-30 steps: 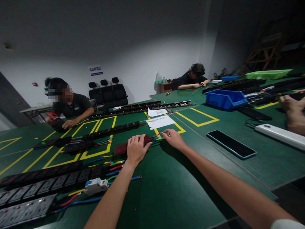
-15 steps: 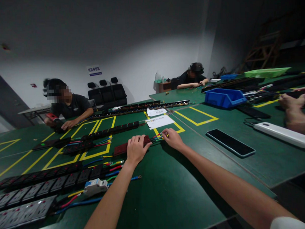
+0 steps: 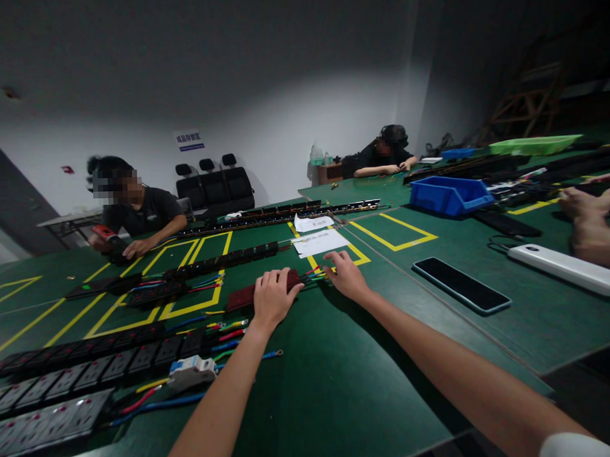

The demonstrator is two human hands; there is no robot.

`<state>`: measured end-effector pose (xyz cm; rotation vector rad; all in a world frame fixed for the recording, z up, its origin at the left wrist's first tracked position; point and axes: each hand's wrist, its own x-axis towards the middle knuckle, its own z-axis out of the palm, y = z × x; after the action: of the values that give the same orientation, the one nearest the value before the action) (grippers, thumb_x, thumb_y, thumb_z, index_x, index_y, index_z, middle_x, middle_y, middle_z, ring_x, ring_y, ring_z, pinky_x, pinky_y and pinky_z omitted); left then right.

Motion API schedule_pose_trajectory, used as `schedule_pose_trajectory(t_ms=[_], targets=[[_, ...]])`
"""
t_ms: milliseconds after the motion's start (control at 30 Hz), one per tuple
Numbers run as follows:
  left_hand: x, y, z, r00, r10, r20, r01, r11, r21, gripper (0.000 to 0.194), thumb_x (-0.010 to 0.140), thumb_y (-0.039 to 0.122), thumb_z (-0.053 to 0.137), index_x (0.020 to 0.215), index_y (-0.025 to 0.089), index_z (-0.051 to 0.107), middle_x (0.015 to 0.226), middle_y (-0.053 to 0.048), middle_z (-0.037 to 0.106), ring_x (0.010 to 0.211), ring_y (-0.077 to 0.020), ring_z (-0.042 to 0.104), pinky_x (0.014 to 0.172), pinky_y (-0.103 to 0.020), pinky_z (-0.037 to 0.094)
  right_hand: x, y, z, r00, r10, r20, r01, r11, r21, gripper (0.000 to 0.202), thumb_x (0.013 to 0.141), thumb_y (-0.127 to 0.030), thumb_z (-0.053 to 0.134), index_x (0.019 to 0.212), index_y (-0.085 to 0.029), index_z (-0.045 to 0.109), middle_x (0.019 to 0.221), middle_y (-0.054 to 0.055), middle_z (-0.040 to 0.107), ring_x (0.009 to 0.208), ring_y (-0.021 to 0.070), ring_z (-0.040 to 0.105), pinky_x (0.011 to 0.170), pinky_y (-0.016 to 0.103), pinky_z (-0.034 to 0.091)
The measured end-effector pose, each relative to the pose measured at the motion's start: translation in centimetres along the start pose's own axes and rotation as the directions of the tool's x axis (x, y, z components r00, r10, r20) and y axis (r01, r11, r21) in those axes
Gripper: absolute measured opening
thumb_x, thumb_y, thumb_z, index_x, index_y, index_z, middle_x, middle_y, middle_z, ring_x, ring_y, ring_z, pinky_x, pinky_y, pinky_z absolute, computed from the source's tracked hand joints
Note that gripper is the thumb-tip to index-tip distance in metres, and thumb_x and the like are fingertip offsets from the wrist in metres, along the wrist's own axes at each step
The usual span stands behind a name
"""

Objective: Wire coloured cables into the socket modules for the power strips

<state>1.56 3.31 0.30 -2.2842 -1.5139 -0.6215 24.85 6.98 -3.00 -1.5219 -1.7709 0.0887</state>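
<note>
My left hand lies over a dark red block, its fingers wrapped over the top and the thumb along the near side. Thin coloured wires, red, green and blue among them, come out of the block's right end. Beside the wire ends is my right hand, with index finger and thumb apart. Whether its lower fingers touch a wire is hidden. Left of the block lie black socket strips with coloured leads, some ending in ring lugs. A white circuit breaker is joined to one strip's wires.
White paper sheets lie beyond my hands. A phone, a white power bank and a blue bin are to the right. One co-worker holds a red tool; another person's hands show at the right edge.
My right hand's index finger and thumb have parted from a pinch at the wire ends, and the fingers have lifted slightly. My left hand stays on the dark red block.
</note>
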Motion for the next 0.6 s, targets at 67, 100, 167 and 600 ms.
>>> schedule_pose_trajectory(t_ms=[67, 100, 167, 600], targets=[[-0.01, 0.06, -0.11, 1.000, -0.010, -0.006, 0.010, 1.000, -0.001, 0.061, 0.097, 0.064, 0.039, 0.133, 0.019, 0.056, 0.119, -0.014, 0.063, 0.109, -0.0294, 0.055, 0.093, -0.043, 0.041, 0.05, 0.04, 0.05, 1.000, 0.029, -0.002, -0.029, 1.000, -0.011, 0.026, 0.095, -0.032, 0.056, 0.117, -0.019, 0.062, 0.108, 0.008, 0.059, 0.084, 0.0177, 0.059, 0.072, 0.027, 0.042], [-0.02, 0.10, -0.17, 1.000, -0.014, -0.009, 0.014, 1.000, 0.001, 0.061, 0.097, 0.064, 0.039, 0.133, 0.019, 0.056, 0.119, -0.014, 0.063, 0.109, -0.0294, 0.055, 0.093, -0.044, 0.041, 0.09, 0.05, 0.06, 0.999, 0.045, 0.003, -0.044, 0.999, -0.016, 0.026, 0.096, -0.035, 0.054, 0.114, -0.019, 0.063, 0.105, 0.008, 0.060, 0.082, 0.0176, 0.059, 0.071, 0.027, 0.041], [-0.02, 0.15, -0.24, 1.000, -0.016, -0.018, 0.016, 1.000, 0.010, 0.060, 0.097, 0.064, 0.039, 0.133, 0.019, 0.056, 0.120, -0.013, 0.063, 0.109, -0.0293, 0.055, 0.093, -0.044, 0.041, 0.19, 0.05, 0.03, 0.997, 0.069, 0.028, -0.068, 0.997, -0.032, 0.026, 0.099, -0.038, 0.049, 0.103, -0.018, 0.066, 0.097, 0.007, 0.062, 0.080, 0.0178, 0.059, 0.070, 0.027, 0.039], [0.04, -0.09, 0.44, 1.000, 0.015, 0.019, -0.016, 1.000, 0.023, 0.056, 0.096, 0.063, 0.042, 0.125, 0.019, 0.060, 0.113, -0.012, 0.065, 0.103, -0.0279, 0.056, 0.089, -0.041, 0.041, 0.08, -0.08, 0.13, 0.998, -0.046, 0.034, 0.047, 0.999, -0.020, 0.015, 0.095, -0.033, 0.058, 0.088, -0.020, 0.061, 0.089, 0.005, 0.063, 0.079, 0.0178, 0.057, 0.066, 0.028, 0.037]])
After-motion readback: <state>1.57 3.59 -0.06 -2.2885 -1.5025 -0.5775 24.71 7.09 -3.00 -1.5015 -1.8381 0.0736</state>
